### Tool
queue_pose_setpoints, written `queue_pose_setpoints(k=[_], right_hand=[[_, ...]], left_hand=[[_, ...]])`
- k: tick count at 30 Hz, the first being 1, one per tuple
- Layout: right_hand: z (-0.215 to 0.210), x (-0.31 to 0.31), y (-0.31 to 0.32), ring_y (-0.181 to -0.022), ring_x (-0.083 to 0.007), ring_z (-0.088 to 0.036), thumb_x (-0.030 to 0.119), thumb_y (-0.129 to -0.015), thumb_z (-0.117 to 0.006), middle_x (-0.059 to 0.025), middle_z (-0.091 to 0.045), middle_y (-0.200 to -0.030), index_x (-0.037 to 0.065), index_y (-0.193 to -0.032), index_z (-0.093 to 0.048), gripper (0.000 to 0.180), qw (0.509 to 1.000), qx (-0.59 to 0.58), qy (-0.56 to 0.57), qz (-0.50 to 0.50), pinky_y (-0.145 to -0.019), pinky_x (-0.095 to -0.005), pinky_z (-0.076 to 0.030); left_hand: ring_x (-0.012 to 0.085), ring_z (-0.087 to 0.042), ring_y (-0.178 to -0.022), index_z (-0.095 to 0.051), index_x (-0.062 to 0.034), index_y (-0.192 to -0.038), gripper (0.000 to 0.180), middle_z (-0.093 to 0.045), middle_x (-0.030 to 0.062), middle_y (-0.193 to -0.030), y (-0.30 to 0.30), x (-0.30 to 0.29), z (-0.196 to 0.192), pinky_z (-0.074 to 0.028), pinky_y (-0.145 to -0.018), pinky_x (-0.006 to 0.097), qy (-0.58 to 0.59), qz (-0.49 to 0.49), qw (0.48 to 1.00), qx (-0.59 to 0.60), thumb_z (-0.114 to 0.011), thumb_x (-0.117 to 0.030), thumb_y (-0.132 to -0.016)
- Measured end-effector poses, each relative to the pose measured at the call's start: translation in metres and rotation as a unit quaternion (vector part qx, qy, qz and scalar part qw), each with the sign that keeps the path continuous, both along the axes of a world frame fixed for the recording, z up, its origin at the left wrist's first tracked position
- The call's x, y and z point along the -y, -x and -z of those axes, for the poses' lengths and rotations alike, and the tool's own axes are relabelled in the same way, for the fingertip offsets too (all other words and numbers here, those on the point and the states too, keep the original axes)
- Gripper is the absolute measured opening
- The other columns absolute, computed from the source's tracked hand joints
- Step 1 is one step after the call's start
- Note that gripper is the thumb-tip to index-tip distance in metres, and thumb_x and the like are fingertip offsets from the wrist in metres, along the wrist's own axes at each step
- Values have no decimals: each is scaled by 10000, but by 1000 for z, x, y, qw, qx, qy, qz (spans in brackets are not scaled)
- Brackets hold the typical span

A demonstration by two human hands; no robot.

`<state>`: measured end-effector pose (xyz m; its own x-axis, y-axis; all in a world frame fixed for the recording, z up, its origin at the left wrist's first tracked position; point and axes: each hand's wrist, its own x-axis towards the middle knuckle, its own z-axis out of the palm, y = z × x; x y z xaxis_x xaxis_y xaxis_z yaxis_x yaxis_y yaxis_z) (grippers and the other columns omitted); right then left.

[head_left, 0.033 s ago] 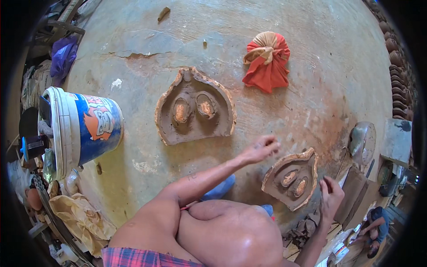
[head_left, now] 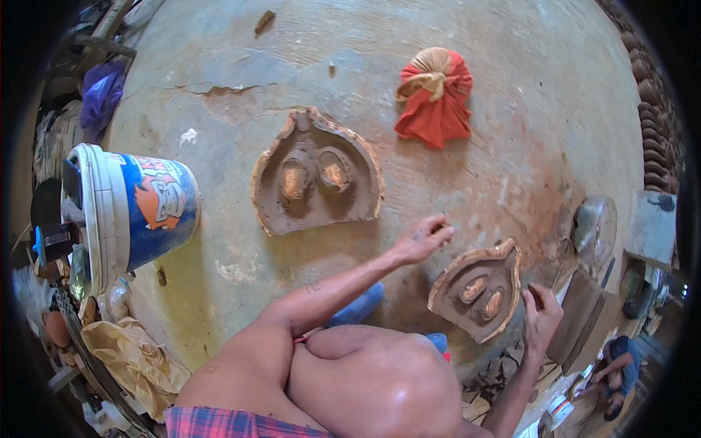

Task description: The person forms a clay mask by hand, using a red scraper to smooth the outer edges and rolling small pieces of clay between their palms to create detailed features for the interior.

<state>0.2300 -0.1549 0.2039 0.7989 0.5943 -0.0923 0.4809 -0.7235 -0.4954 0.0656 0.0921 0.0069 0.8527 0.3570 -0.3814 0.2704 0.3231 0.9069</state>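
Note:
A small clay mould (head_left: 456,292) with a pointed top and rough orange-brown rim lies on the floor. Two oval raised pieces with orange faces sit inside it. My left hand (head_left: 422,239) hovers above and left of its tip, fingers curled in; any small thing in them is too small to name. Close by the mould's right edge is my right hand (head_left: 542,317), its bent fingers apart and nothing visible in them; whether it touches the rim I cannot tell. A larger mould (head_left: 321,208) of like shape, also with two ovals, lies farther left.
A red and tan knotted cloth bundle (head_left: 436,98) rests on the floor at the far side. To the left stands a white and blue bucket (head_left: 162,208). A rounded metal vessel (head_left: 595,226) and brown boards (head_left: 580,314) are at the right. Another person (head_left: 617,376) is at lower right.
The whole view has shifted slightly. Both hands keep almost the same places, the right one perhaps a little closer to the small mould's edge.

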Motion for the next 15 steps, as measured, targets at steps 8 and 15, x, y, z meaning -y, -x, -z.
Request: queue_pose_setpoints(k=[8,15], right_hand=[[52,-3,-54,-821,-286,-733,119,-910,-746,-175,-750,-922,-8,-997,-766,156,1000,-3,6,2,-767,-386,-568],[96,24,-73,-863,-350,-720,137,-932,-726,-173,-708,-891,16,-1044,-767,170,999,15,29,-31,-828,-437,-572]], left_hand=[[258,-676,-822,-705,-23,-1071,276,-715,154,-911,25,32,26,-532,-758,403,-184,-30,982,-41,-632,-288,-1047],[211,-654,-822,-704,-17,-1083,230,-696,109,-906,6,54,24,-532,-781,379,-138,-45,989,-18,-615,-228,-1061]])
